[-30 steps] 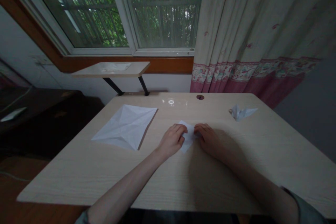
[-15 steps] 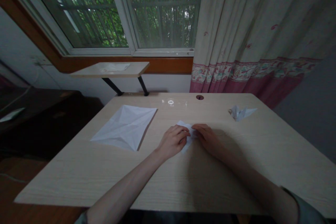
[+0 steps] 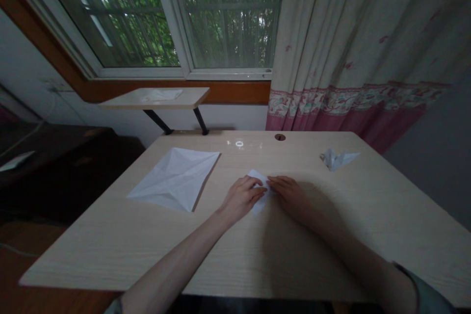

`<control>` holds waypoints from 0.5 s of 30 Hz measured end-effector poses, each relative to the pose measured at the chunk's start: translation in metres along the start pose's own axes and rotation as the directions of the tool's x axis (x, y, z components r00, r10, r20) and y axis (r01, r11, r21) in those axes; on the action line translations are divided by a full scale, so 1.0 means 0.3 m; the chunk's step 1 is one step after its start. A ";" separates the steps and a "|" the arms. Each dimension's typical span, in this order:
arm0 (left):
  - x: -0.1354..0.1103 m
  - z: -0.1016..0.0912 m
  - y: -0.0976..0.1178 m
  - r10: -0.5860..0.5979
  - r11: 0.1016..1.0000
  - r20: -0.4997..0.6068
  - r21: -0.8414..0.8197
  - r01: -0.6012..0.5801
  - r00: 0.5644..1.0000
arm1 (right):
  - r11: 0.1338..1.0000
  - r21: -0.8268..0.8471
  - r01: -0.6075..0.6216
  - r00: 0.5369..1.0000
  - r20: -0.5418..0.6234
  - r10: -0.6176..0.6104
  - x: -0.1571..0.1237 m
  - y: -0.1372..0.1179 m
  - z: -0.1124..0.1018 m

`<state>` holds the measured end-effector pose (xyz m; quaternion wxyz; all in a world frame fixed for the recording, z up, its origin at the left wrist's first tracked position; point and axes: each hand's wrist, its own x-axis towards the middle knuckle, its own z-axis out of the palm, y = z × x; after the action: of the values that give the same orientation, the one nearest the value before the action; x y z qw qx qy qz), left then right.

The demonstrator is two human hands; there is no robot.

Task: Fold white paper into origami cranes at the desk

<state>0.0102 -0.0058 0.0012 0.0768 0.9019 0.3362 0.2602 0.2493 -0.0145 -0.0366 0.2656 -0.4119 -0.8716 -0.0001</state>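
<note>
A small folded white paper (image 3: 259, 205) lies on the desk between my two hands, which cover most of it. My left hand (image 3: 243, 197) grips its left part, fingers curled and thumb close to them. From the right, my right hand (image 3: 290, 195) has its fingers together on the paper's right edge, fingertips close to those of the left. The paper's top corner and lower tip show; the fold under the fingers is hidden. A creased white paper sheet (image 3: 178, 176) lies spread out to the left. Farther right rests a folded paper crane (image 3: 336, 159).
The pale wooden desk (image 3: 147, 245) stands below a window. A small raised shelf (image 3: 191, 98) on black legs, with white paper (image 3: 164, 94) on it, rises at the back left. A round cable hole (image 3: 280, 137) is near the back edge. A curtain (image 3: 331, 59) hangs behind.
My right hand's fingers have shifted slightly and lie flatter along the paper's right edge. My left fingers have spread a little on the paper. The other papers have not moved.
</note>
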 end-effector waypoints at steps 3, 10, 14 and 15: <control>0.001 -0.006 0.003 -0.002 1.000 0.010 0.013 0.002 1.000 | 0.999 -0.043 0.001 1.000 0.030 0.000 0.000 -0.010 -0.010; 0.002 -0.021 0.007 -0.032 0.993 0.029 0.115 0.029 0.999 | 0.997 -0.073 -0.018 0.999 0.036 0.021 0.002 -0.015 -0.018; -0.002 -0.017 0.005 -0.058 0.989 0.020 0.135 0.055 0.998 | 0.998 -0.066 0.001 0.999 0.035 0.002 0.008 -0.019 -0.024; -0.003 -0.014 0.003 -0.063 0.990 0.014 0.127 0.061 0.998 | 0.998 -0.060 0.003 0.999 0.035 -0.001 0.009 -0.020 -0.026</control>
<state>0.0078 -0.0071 0.0048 0.0304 0.8963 0.3793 0.2277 0.2470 -0.0182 -0.0274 0.2377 -0.4187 -0.8763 -0.0192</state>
